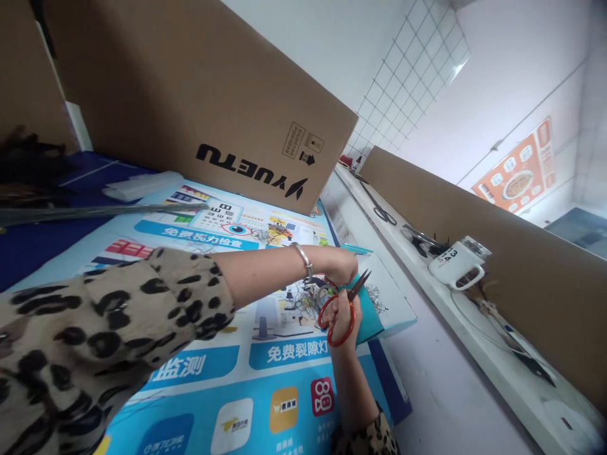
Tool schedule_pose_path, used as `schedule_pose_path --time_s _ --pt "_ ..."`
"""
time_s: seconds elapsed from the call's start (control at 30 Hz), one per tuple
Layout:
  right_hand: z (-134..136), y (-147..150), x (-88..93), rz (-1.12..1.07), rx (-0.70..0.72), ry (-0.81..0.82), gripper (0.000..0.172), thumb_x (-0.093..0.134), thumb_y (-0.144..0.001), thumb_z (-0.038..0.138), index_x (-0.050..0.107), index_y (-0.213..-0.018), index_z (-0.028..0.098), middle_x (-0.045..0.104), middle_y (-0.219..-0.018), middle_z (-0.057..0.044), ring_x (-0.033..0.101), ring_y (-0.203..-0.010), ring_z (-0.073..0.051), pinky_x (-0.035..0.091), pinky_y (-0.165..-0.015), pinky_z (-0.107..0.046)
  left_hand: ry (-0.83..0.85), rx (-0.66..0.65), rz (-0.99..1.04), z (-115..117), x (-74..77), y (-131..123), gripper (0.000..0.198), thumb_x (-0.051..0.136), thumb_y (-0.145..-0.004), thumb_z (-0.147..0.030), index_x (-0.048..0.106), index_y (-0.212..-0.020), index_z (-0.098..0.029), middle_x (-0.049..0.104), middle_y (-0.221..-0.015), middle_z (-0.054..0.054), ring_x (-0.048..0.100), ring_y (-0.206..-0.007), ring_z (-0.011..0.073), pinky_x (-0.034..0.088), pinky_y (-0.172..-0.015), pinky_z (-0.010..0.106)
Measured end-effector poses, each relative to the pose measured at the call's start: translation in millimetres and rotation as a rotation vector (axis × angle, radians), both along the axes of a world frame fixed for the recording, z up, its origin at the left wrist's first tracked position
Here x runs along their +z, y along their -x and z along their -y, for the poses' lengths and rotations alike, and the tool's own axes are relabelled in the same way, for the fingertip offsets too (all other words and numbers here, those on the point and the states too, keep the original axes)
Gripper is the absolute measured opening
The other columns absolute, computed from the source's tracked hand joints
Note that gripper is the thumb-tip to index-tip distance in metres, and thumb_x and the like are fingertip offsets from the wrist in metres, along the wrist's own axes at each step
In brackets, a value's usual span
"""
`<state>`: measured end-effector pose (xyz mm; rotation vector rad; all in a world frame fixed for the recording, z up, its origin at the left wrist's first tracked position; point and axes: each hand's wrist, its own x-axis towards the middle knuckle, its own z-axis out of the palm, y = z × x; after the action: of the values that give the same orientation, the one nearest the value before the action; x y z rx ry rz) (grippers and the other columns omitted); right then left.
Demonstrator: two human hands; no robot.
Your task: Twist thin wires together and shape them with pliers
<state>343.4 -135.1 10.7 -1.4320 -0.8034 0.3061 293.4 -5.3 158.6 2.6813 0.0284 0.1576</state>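
the right hand (342,308) grips red-handled scissors (357,287) above a teal sheet (370,320), blades slightly parted; the left hand (342,265) curls just beside them, and i can't tell whether it pinches anything.

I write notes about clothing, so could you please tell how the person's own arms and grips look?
The left sleeve is loose beige fabric with black leopard-like spots, ending on the forearm. The right sleeve, matching, shows only at the bottom edge. A silver-coloured bangle circles the left wrist. The left grip and right grip wear no gloves.
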Motion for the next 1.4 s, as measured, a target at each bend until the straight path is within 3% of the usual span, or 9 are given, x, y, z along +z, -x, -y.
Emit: schedule_pose_path --time_s 0.13,0.27,0.43,0.53,0.63,0.97,1.07,1.2,1.4 --pt "-1 2 -4.6 0.150 0.057 0.169 0.030 0.043 -0.096 0.049 0.050 -0.093 0.020 0.042 -0.051 0.009 0.041 -0.041 -0.011 0.039 -0.043 -0.021 -0.047 0.107 -0.093 -13 -17.9 53 0.025 0.063 -0.065 -0.015 0.076 -0.085 -0.023 0.073 -0.078 0.007 0.058 -0.066 0.0213 0.039 -0.060 0.030" --pt "-2 13 -14.1 0.344 0.160 0.358 0.029 0.064 -0.084 0.036 0.060 -0.106 0.019 0.066 -0.082 -0.001 0.062 -0.070 -0.016 0.051 -0.066 -0.028 -0.004 0.261 -0.145 -22 -58.3 141 0.026 0.054 -0.076 -0.020 0.072 -0.094 -0.024 0.072 -0.081 0.005 0.060 -0.070 0.0211 0.035 -0.059 0.028" --pt "-4 32 -24.1 0.619 0.259 0.573 0.044 0.063 -0.079 0.018 0.061 -0.123 0.022 0.067 -0.111 -0.008 0.062 -0.105 -0.025 0.047 -0.091 -0.036 0.750 0.481 -0.109 -22 -129.6 243 0.010 0.054 -0.080 -0.028 0.054 -0.074 -0.021 0.056 -0.062 -0.005 0.050 -0.059 0.0133 0.034 -0.056 0.023" --pt "-11 40 -23.1 0.836 0.277 0.723 0.048 0.057 -0.084 0.018 0.055 -0.132 0.019 0.063 -0.121 -0.014 0.060 -0.110 -0.029 0.047 -0.091 -0.039 0.896 0.590 -0.070 -19 -160.6 279 0.015 0.058 -0.082 -0.033 0.053 -0.075 -0.021 0.054 -0.061 -0.006 0.049 -0.059 0.0124 0.033 -0.056 0.024" --pt "-24 46 -17.9 1.009 0.275 0.814 0.047 0.053 -0.086 0.018 0.054 -0.133 0.015 0.063 -0.118 -0.019 0.062 -0.104 -0.032 0.049 -0.083 -0.041 1.030 0.618 -0.029 -18 -177.1 294 0.019 0.061 -0.081 -0.037 0.053 -0.076 -0.021 0.059 -0.062 -0.005 0.052 -0.059 0.0132 0.036 -0.057 0.024" --pt "-40 63 8.7 1.376 0.376 0.736 0.019 0.051 -0.087 0.011 0.070 -0.092 0.013 0.068 -0.086 -0.018 0.062 -0.082 -0.028 0.048 -0.072 -0.038 1.133 0.659 0.054 -19 -178.4 294 0.030 0.066 -0.072 -0.050 0.057 -0.073 -0.022 0.061 -0.060 -0.003 0.055 -0.058 0.0134 0.043 -0.060 0.025" --pt "-41 84 13.3 1.385 0.496 0.581 0.023 0.050 -0.091 0.013 0.068 -0.103 0.020 0.069 -0.095 -0.010 0.063 -0.088 -0.022 0.048 -0.079 -0.034 1.115 0.642 0.035 -20 -177.2 297 0.028 0.066 -0.074 -0.048 0.057 -0.072 -0.021 0.059 -0.060 -0.004 0.053 -0.057 0.0133 0.040 -0.058 0.024" --pt "-51 116 4.7 1.331 0.631 0.101 0.028 0.053 -0.094 0.015 0.061 -0.120 0.020 0.068 -0.107 -0.010 0.060 -0.098 -0.022 0.048 -0.087 -0.036 1.022 0.593 0.008 -19 -172.6 300 0.026 0.063 -0.080 -0.043 0.058 -0.073 -0.019 0.054 -0.061 -0.004 0.046 -0.057 0.0122 0.033 -0.055 0.023" --pt "-65 136 -24.5 1.320 0.714 -0.005 0.026 0.054 -0.095 0.015 0.061 -0.119 0.021 0.067 -0.104 -0.008 0.059 -0.097 -0.020 0.047 -0.083 -0.036 0.859 0.561 -0.054 -17 -168.2 302 0.022 0.057 -0.082 -0.035 0.060 -0.068 -0.019 0.052 -0.062 -0.004 0.045 -0.061 0.0122 0.030 -0.056 0.022"
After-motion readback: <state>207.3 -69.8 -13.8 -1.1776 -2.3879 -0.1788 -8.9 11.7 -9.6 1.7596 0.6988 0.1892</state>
